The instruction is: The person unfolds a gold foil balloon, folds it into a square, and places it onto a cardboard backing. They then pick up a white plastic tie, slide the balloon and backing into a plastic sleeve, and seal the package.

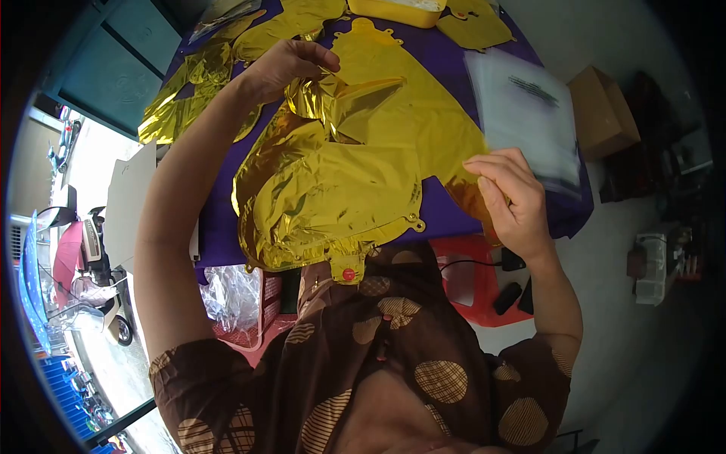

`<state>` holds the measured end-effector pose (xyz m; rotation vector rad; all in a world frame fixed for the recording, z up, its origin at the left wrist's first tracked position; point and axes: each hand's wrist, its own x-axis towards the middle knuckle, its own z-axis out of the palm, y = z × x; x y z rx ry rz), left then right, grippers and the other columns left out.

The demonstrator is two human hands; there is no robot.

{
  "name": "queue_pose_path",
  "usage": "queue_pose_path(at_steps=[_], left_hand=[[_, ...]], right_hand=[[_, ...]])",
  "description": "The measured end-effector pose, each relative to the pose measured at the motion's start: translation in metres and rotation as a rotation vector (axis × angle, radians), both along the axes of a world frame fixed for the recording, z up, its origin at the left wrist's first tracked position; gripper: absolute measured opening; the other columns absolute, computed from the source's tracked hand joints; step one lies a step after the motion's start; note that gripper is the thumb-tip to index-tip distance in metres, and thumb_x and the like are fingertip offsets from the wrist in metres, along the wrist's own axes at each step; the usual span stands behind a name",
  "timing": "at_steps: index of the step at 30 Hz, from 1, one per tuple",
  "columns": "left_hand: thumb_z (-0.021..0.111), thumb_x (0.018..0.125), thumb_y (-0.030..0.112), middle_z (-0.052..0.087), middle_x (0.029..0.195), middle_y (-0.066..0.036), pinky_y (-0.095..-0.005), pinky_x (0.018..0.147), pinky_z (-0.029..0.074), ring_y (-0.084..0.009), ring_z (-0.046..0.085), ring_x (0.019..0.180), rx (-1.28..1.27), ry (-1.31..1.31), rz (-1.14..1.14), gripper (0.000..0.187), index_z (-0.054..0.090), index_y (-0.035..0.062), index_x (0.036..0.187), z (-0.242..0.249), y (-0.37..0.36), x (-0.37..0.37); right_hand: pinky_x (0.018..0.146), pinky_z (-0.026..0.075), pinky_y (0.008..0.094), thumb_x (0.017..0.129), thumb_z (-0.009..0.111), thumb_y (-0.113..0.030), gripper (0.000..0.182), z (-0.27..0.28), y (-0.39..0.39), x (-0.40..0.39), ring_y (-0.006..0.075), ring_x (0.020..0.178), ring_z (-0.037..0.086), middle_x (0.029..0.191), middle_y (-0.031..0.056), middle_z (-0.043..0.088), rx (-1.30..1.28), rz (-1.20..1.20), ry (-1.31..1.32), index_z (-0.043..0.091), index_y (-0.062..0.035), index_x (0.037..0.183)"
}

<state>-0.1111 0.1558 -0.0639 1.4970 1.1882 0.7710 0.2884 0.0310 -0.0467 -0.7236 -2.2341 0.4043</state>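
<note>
At 11 o'clock my left hand (291, 69) pinches gold foil (370, 163); at 3 o'clock my right hand (512, 198) curls, grip undeterminable.

So there's a teal cabinet (125, 64) off to the left, a blue umbrella (32, 280) and a pink one (68, 261) outside near a scooter (112, 316) (kinda warped by the lens), plus an open cardboard box (603, 113) right of the tabletop (563, 212).

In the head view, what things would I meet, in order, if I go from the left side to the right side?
Blue umbrella → pink umbrella → left hand → right hand → cardboard box.
</note>
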Motion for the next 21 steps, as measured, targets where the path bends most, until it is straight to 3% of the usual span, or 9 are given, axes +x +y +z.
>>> queue_pose_path(at_steps=[21], left_hand=[[0.063,0.086,-0.005,0.071,0.104,-0.004,-0.0272,0.093,0.052,-0.0135,0.066,0.099,-0.007,-0.007,0.031,0.02,0.071,0.0017,0.103,-0.003,-0.015,0.007]], right_hand=[[0.083,0.051,0.037,0.087,0.062,0.004,0.013,-0.006,-0.001,-0.002,0.0302,0.095,0.062,0.1,0.0136,0.07,-0.021,0.02,-0.009,0.067,0.0032,0.099]])
